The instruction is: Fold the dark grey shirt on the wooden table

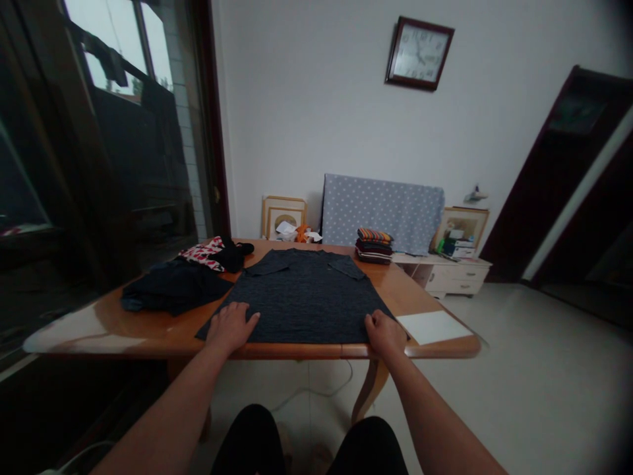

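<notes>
A dark grey T-shirt (311,290) lies spread flat on the wooden table (410,293), its hem along the front edge and its sleeves at the far end. My left hand (231,324) rests on the shirt's near left corner, fingers stretched out and thumb apart. At the near right corner, my right hand (386,333) has its fingers curled closed on the cloth. How much fabric sits inside those fingers is hidden.
Dark crumpled clothes (178,287) and a red-and-white patterned cloth (205,254) lie on the left. A folded clothes stack (374,246) stands at the back right. A white sheet (435,327) lies at the right. Behind are a dotted cloth cover (380,211) and a low cabinet (457,280).
</notes>
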A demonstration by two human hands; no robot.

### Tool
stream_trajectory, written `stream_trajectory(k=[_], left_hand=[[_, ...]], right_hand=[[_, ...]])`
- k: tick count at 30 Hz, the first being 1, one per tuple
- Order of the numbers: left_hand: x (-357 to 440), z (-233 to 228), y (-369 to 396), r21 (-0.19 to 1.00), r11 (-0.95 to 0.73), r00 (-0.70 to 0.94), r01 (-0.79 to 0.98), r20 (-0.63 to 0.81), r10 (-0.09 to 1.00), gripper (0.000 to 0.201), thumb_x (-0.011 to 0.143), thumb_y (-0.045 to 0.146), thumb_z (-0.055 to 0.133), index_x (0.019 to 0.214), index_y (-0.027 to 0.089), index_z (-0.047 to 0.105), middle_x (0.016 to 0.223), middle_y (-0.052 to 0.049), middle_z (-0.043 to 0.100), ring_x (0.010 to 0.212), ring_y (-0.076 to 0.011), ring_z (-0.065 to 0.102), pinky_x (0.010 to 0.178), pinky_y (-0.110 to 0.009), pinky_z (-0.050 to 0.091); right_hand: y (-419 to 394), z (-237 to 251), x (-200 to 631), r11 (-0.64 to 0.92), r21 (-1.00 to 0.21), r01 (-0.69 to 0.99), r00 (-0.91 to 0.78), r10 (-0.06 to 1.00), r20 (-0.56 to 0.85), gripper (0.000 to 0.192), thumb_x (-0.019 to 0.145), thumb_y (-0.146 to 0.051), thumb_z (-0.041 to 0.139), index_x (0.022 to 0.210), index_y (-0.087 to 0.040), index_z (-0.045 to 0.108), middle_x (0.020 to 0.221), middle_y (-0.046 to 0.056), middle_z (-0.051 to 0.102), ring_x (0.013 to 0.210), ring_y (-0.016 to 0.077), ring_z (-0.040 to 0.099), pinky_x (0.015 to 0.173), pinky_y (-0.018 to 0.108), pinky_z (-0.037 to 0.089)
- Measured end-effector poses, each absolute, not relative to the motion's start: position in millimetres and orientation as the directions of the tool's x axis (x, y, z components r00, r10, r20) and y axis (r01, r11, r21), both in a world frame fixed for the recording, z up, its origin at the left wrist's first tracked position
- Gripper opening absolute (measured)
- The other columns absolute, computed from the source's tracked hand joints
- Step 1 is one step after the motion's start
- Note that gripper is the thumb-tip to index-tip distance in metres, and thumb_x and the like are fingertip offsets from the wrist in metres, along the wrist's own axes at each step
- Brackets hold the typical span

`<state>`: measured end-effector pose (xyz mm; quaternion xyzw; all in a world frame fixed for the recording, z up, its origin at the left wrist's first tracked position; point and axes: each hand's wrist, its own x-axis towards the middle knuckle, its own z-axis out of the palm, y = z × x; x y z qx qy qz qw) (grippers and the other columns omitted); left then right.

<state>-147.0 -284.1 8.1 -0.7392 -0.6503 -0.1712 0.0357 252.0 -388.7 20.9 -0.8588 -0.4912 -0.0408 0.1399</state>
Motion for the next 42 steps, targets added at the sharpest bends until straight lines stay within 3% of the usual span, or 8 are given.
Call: stream_trajectory(k=[8,16,27,34,42], left_hand=[[-148.5,5.0,-279.6,0.156,-0.157,0.103,0.975,0.310,0.945,0.059,0.092,0.062,0.037,0.125,0.019,0.061,0.129,-0.016,0.061,0.119,-0.0338,0.055,0.098,-0.046,0.040],[-149.4,5.1,-281.5,0.166,-0.158,0.098,0.973,0.317,0.943,0.057,0.092,0.061,0.038,0.124,0.020,0.061,0.129,-0.016,0.060,0.119,-0.0345,0.053,0.098,-0.047,0.039],[-146.3,8.7,-289.2,0.216,-0.147,0.076,0.965,0.307,0.949,0.049,0.094,0.054,0.042,0.123,0.020,0.061,0.127,-0.015,0.059,0.121,-0.0322,0.051,0.100,-0.045,0.037],[-145.7,13.6,-300.7,0.227,-0.147,0.073,0.963,0.304,0.950,0.046,0.094,0.054,0.042,0.119,0.020,0.061,0.124,-0.016,0.059,0.119,-0.0324,0.052,0.099,-0.045,0.036],[-148.2,18.6,-308.4,0.199,-0.128,0.069,0.972,0.278,0.958,0.048,0.093,0.055,0.042,0.119,0.020,0.062,0.128,-0.018,0.057,0.122,-0.0338,0.052,0.102,-0.047,0.036]], right_hand=[[-387.0,16.9,254.1,-0.452,-0.189,0.872,0.488,0.839,0.243,0.045,0.100,-0.051,0.031,0.097,-0.022,0.066,0.094,0.009,0.073,0.089,0.0223,0.068,0.075,0.030,0.043],[-381.8,16.0,258.9,-0.456,-0.211,0.865,0.494,0.848,0.193,0.045,0.100,-0.051,0.032,0.097,-0.023,0.066,0.094,0.009,0.073,0.094,0.0241,0.069,0.078,0.032,0.045],[-361.0,15.0,288.0,-0.334,-0.260,0.906,0.358,0.932,0.050,0.039,0.099,-0.044,0.037,0.096,-0.018,0.066,0.101,0.013,0.073,0.098,0.0242,0.067,0.080,0.031,0.042],[-341.1,-2.1,308.5,-0.232,-0.335,0.913,0.248,0.969,0.004,0.034,0.097,-0.037,0.040,0.085,-0.017,0.065,0.092,0.013,0.072,0.088,0.0227,0.068,0.079,0.031,0.042],[-336.6,-7.6,316.8,-0.199,-0.437,0.878,0.209,0.978,-0.024,0.034,0.093,-0.040,0.043,0.068,-0.026,0.061,0.080,0.012,0.070,0.083,0.0269,0.069,0.075,0.036,0.045]])
